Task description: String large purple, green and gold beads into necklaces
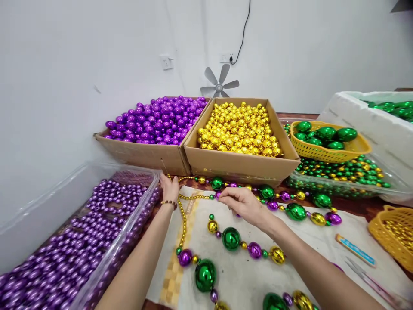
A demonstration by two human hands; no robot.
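Note:
My left hand is at the corner of the clear bin, its fingers closed around a strand of small gold beads. A thin needle-like line rises above its fingertips; I cannot tell whether the hand holds it. To the right, my right hand pinches the strand at a purple bead, its fingertips partly hidden. On the cloth between my forearms lies a bead garland with a large green ball and purple and gold ones. Another garland with a large green ball joins the gold strand lower down.
Cardboard boxes of purple balls and gold balls stand behind. A clear bin of purple beads is at left. A yellow basket of green balls, scissors and a blue-and-orange utility knife are at right.

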